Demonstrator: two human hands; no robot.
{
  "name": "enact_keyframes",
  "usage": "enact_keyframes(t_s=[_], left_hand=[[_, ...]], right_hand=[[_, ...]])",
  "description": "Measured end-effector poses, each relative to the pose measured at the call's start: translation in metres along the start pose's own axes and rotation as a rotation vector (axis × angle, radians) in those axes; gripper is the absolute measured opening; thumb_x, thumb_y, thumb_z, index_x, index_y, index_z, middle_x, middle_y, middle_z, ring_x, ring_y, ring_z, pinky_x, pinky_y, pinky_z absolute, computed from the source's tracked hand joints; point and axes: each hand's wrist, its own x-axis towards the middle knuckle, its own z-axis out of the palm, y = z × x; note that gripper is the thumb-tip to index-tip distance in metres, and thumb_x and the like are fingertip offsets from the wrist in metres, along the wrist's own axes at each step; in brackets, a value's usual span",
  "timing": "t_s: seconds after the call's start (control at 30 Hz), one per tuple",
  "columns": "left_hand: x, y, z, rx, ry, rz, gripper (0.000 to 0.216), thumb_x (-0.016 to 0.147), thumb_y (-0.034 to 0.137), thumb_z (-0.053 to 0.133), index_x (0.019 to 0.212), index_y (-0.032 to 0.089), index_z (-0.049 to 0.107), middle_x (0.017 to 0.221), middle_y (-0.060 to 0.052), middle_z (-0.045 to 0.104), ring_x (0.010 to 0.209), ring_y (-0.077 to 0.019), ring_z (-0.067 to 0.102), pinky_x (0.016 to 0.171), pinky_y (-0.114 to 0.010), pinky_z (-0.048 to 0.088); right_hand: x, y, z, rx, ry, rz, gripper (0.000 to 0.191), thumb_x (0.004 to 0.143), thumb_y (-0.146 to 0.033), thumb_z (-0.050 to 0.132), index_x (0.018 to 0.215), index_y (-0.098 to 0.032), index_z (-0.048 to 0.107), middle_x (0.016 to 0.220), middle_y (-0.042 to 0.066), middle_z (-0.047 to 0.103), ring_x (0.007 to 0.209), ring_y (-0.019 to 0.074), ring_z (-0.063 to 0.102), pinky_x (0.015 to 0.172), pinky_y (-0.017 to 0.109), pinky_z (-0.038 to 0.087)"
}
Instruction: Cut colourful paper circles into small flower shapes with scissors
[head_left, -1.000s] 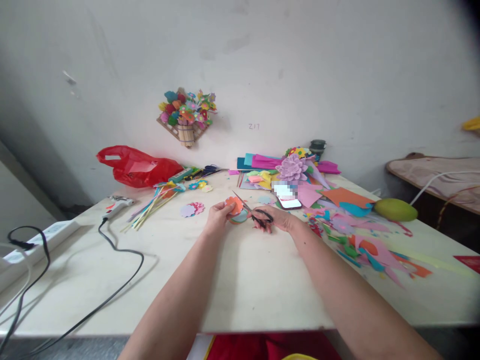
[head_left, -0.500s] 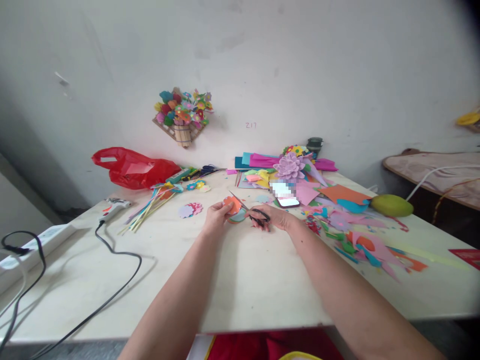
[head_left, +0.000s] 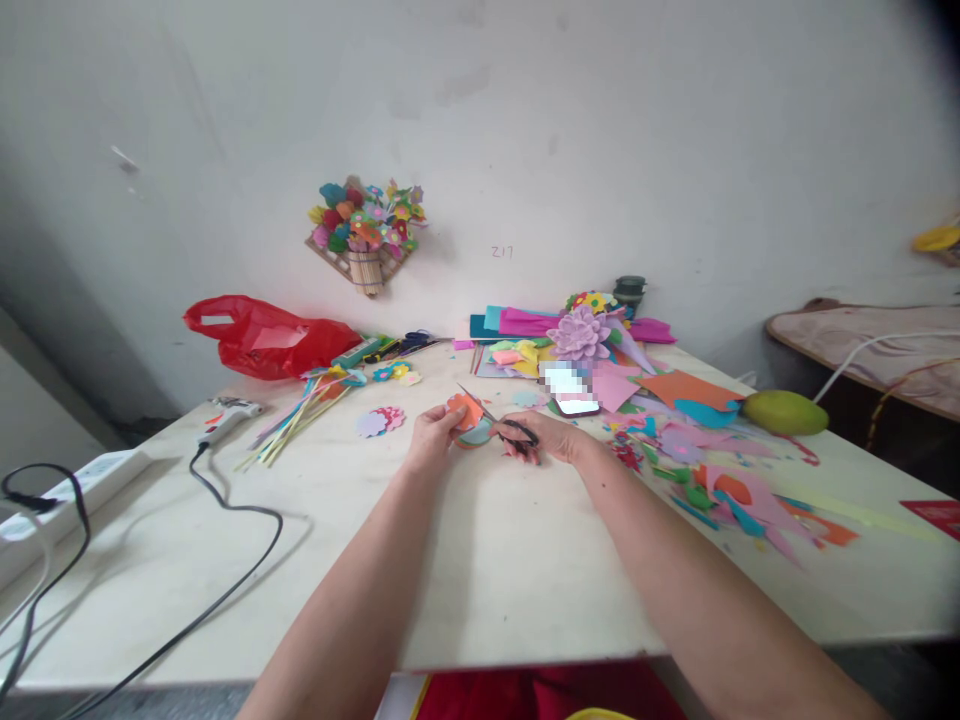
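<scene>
Near the middle of the table, my left hand (head_left: 433, 434) pinches an orange craft piece (head_left: 468, 411) with a partly scalloped edge. A pale blue piece (head_left: 477, 432) shows just under it, and I cannot tell whether it is held too. My right hand (head_left: 546, 437) is closed around the handles of black-handled scissors (head_left: 523, 434). Their blades lie at the right edge of the orange piece, tips pointing away and to the left. Left of my hands, a lilac scalloped piece (head_left: 370, 423) overlaps pink flower shapes (head_left: 392, 418) on the table.
Coloured offcuts (head_left: 739, 490) spread over the right side, behind them a lit phone (head_left: 572, 390) and a lilac flower (head_left: 580, 332). Yellow sticks (head_left: 294, 423), a glue gun (head_left: 227, 421) with its cord, a power strip (head_left: 79, 500) and a red bag (head_left: 262, 335) occupy the left.
The orange piece has turned slightly between my left fingers, and the scissors have shifted a little at its edge. Both arms stay almost in place.
</scene>
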Motion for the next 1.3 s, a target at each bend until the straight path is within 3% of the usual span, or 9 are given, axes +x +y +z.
enact_keyframes(t_s=[1.3], left_hand=[[-0.0029, 0.0051, 0.0016, -0.065, -0.058, -0.010, 0.025, 0.056, 0.019, 0.077, 0.077, 0.008, 0.071, 0.080, -0.012, 0.072, 0.072, -0.0190, 0.066, 0.071, -0.028, 0.052]], right_hand=[[0.0045, 0.0024, 0.0010, 0.060, 0.003, -0.004, 0.026, 0.076, -0.036, 0.055, 0.061, -0.016, 0.047, 0.056, -0.002, 0.053, 0.036, 0.0045, 0.042, 0.028, 0.017, 0.026]])
